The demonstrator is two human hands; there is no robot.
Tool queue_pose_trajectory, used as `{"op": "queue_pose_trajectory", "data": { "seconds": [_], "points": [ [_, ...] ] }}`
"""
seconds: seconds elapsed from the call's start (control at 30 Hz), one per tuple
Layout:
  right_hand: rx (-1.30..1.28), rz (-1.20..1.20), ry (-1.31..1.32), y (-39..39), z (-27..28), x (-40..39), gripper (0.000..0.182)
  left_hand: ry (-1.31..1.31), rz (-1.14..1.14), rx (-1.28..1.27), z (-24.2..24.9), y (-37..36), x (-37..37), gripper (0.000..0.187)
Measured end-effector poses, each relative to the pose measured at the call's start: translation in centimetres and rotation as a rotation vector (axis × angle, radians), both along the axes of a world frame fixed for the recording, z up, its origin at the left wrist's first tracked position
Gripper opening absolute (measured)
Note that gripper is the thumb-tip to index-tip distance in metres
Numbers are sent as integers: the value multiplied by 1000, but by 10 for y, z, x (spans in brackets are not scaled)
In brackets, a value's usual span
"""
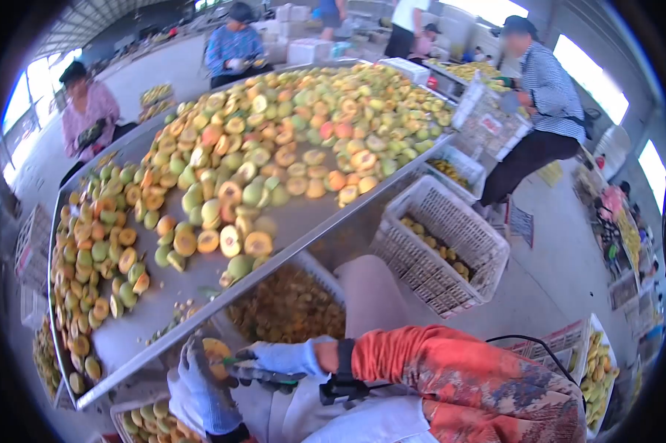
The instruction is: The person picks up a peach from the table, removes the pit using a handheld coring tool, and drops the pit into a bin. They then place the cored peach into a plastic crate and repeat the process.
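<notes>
My left hand (203,384), in a light glove with dark fingers, is closed around a cut peach (215,350) with orange-yellow flesh. My right hand (282,359), gloved the same way, is closed on a small tool with green parts (231,361). The tool's tip meets the fruit; its exact shape is too small to make out. Both hands are just below the near rim of a metal table (274,260). A crate of orange-brown scraps (287,306) stands beneath that rim. Whole and halved peaches (259,159) are heaped across the table.
A white plastic crate (444,247) with some fruit inside stands to the right of my knee. Another crate of peaches (152,424) is at lower left, and one more fruit crate (597,369) at right. Several people work around the table; one person (551,88) at right holds a crate.
</notes>
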State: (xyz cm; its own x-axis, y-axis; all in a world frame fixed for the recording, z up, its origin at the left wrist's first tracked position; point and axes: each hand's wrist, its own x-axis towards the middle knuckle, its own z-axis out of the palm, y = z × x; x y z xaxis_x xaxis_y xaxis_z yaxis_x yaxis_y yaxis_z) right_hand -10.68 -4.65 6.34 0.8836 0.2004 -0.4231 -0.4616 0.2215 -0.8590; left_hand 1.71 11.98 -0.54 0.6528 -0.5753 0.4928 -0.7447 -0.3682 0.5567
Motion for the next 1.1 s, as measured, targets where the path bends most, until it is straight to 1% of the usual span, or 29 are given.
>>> {"op": "queue_pose_trajectory", "data": {
  "seconds": [0.03,0.07,0.13,0.17,0.2,0.27,0.3,0.33,0.4,0.43,0.47,0.5,0.53,0.57,0.6,0.67,0.7,0.73,0.8,0.83,0.87,0.93,0.97,1.0,1.03,1.07,1.1],
  "points": [
    [-73,-25,25,-9,15,-3,36,573,-5,-333,-3,-18,-1,39],
    [-125,-27,57,-11,28,-5,40,1169,3,-609,8,-29,0,41],
    [-131,-42,14,-21,23,-1,47,1282,-34,-723,60,-56,-29,35],
    [-95,-47,29,-24,24,-3,49,1307,-108,-781,47,-59,-25,29],
    [-97,-59,27,-26,23,-6,49,1310,-119,-775,44,-65,-25,29],
    [-106,-3,-37,-28,21,-11,49,1127,26,-789,41,-69,-24,26],
    [-106,-11,-38,-28,18,-13,49,1189,-86,-824,52,-69,-27,26],
    [-4,-27,-25,-26,13,-15,48,1193,-92,-817,51,-71,-27,26],
    [198,-45,-5,-22,6,-17,46,868,-88,-755,48,-74,-23,27],
    [213,47,69,-32,22,-22,47,876,-77,-698,53,-75,-23,25],
    [216,52,62,-32,17,-20,47,924,-41,-700,56,-79,-28,22],
    [117,-3,64,-32,9,-17,48,968,-6,-676,45,-78,-21,22],
    [17,-57,67,-32,2,-16,49,1013,30,-656,25,-78,-11,21],
    [-151,-137,42,-30,33,-23,47,1025,67,-667,3,-78,-3,18],
    [-148,-130,42,-27,30,-22,47,1030,69,-562,1,-73,-1,18],
    [-454,-260,-44,-19,10,-20,42,970,130,-578,-9,-80,-8,21],
    [-950,-361,-443,-12,-37,-18,39,850,70,-519,-17,-78,-6,24],
    [-945,-355,-441,-8,-35,-21,39,890,79,-579,-7,-85,-18,25],
    [-1137,-213,-228,-4,-19,-31,38,903,79,-530,3,-86,-24,26],
    [-1114,-159,-230,-6,-16,-31,42,902,85,-532,11,-85,-25,26],
    [-1114,-153,-229,-12,-8,-31,42,892,85,-505,19,-84,-27,26],
    [-881,33,-203,-17,8,-31,49,885,87,-462,30,-75,-27,26],
    [-841,59,-175,-20,18,-31,52,880,24,-402,34,-71,-24,26],
    [-839,67,-175,-22,13,-29,52,873,-38,-343,36,-66,-21,26],
    [-887,110,-239,-25,5,-26,52,1053,26,-310,37,-63,-20,26],
    [-935,152,-304,-27,24,-24,52,1054,31,-312,32,-61,-16,26],
    [-645,193,-119,-33,45,-28,45,952,21,-365,23,-59,-13,26]
  ]
}}
